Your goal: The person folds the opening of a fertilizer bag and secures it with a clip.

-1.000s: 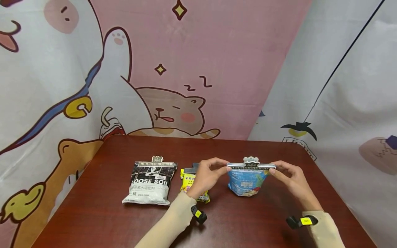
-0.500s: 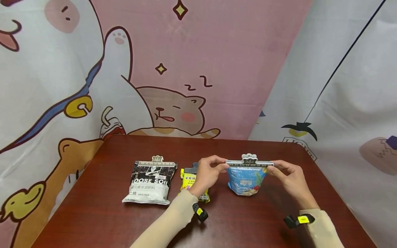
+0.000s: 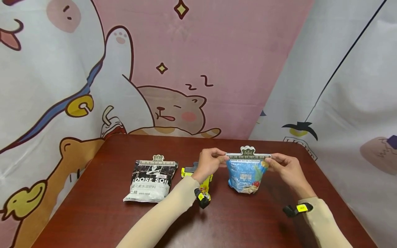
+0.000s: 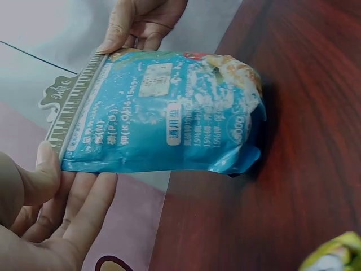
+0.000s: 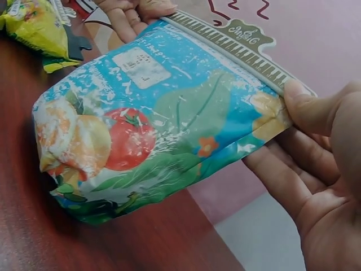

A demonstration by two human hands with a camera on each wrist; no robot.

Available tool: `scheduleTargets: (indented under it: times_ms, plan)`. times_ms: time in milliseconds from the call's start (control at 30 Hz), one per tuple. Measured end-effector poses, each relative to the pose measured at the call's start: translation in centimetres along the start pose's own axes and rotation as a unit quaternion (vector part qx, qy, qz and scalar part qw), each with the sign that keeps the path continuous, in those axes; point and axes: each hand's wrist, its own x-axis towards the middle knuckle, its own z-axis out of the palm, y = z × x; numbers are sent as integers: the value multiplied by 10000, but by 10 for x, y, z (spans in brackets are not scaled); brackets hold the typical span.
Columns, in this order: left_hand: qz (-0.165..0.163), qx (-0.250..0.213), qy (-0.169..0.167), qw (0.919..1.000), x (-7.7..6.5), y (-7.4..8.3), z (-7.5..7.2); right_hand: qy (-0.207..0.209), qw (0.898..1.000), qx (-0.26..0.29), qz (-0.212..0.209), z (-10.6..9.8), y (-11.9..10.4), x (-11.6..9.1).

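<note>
A blue bag [image 3: 245,176] of fertilizer, printed with a tomato [image 5: 131,138] and a leaf, stands nearly upright at the table's right. A long music-themed bag clip [image 3: 248,154] with piano-key marks runs across its top edge. My left hand [image 3: 208,163] pinches the clip's left end, thumb in front and fingers behind the bag. At the other end, my right hand [image 3: 286,170] pinches the clip and bag corner in the same way. In the left wrist view, the bag's lower end [image 4: 248,118] is close over the tabletop.
Left of the hands lies a black and white "loose soil" bag [image 3: 150,187] with a similar clip [image 3: 158,160]. A yellow bag [image 3: 204,189] with a dark grey clip [image 3: 190,168] is partly hidden behind the left forearm. The brown table [image 3: 235,220] meets a cartoon-printed cloth [image 3: 232,69] behind.
Both hands have risen and shifted slightly left, carrying the clip up. The blue bag is pulled taller, and more of its front shows. The other two bags stay put.
</note>
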Motion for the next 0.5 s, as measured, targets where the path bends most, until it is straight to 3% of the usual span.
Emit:
scheduleTargets:
  times_ms: [333,500]
  plan:
    - [-700,-34,-115,9975,27,6,5,-258,9960,553,655,-4,3,17]
    - [-866,-58,-89,9962,36,3,7,-422,9925,632,960,-6,8,23]
